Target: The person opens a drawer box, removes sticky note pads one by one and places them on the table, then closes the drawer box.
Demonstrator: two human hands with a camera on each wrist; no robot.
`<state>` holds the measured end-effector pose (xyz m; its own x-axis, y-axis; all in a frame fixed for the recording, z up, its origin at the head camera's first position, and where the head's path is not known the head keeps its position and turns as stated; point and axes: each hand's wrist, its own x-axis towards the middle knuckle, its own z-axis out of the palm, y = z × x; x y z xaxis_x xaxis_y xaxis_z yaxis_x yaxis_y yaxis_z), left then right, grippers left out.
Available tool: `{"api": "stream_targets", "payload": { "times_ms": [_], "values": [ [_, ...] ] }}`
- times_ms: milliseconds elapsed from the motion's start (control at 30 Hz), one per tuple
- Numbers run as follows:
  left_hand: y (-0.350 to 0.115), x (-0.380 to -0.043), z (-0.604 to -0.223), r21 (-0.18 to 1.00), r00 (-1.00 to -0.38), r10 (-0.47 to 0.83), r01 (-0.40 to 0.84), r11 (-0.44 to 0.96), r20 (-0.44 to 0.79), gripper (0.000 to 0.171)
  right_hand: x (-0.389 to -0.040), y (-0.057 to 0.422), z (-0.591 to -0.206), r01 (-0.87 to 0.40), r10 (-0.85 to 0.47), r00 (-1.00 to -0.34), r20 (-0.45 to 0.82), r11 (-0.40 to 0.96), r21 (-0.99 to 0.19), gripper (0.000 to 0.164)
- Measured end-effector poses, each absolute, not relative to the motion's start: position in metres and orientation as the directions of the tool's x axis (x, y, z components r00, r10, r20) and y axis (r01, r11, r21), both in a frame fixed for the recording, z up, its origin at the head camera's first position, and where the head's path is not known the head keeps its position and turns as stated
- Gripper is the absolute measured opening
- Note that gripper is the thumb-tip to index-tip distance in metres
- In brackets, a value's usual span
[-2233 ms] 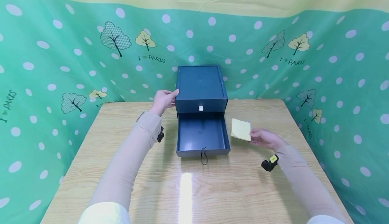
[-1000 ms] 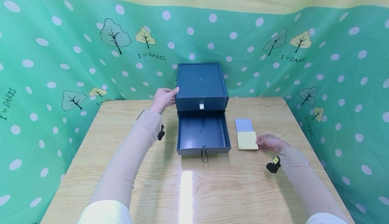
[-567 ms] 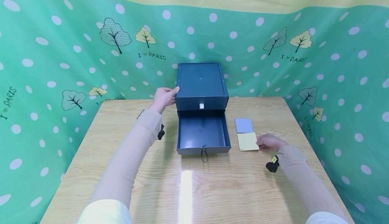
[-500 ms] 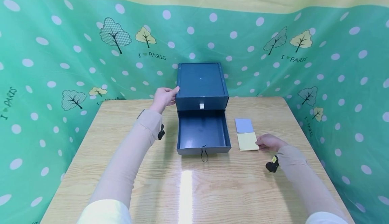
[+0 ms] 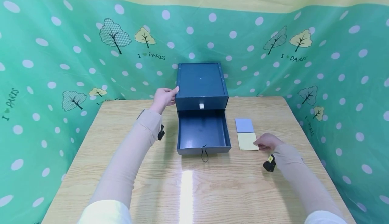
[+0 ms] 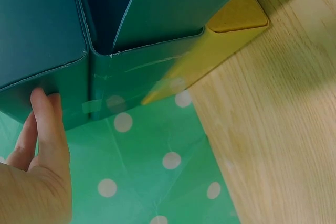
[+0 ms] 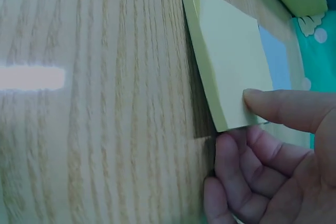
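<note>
A dark blue drawer unit stands at the back of the table with its lower drawer pulled out, nothing visible inside. My left hand rests against the unit's left side, fingers nearly straight, as the left wrist view also shows. Right of the drawer lies a yellow sticky note pad, just in front of a blue sticky note pad. With the thumb on top and fingers at its right edge, my right hand pinches the yellow pad. In the right wrist view its top sheet lifts slightly at the far corner.
Below the pulled-out drawer, a yellow section of the unit shows in the left wrist view. A black cord loop hangs from the drawer front. A green dotted cloth hangs behind and beside the wooden table.
My right hand has brought the yellow pad toward the front and down in front of the blue pad, uncovering it. Its thumb has lately slid farther over the yellow pad. The left hand stays put.
</note>
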<state>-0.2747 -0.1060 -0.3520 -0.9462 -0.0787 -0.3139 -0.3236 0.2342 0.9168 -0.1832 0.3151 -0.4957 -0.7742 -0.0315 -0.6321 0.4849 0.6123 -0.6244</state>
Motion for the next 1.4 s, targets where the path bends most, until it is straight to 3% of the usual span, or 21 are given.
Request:
{"api": "stream_targets", "payload": {
  "times_ms": [467,1400],
  "values": [
    [-0.106,-0.274,-0.352,0.919,-0.947,-0.080,-0.321,0.227,-0.311,0.054,-0.187,0.311,-0.496,0.289,-0.084,-0.819,-0.567,0.794,-0.535,0.017],
    [-0.107,-0.274,-0.352,0.922,-0.948,-0.081,-0.319,0.218,-0.308,0.056,-0.183,0.300,-0.492,0.446,0.058,-0.800,-0.597,0.722,-0.529,0.013]
  ]
}}
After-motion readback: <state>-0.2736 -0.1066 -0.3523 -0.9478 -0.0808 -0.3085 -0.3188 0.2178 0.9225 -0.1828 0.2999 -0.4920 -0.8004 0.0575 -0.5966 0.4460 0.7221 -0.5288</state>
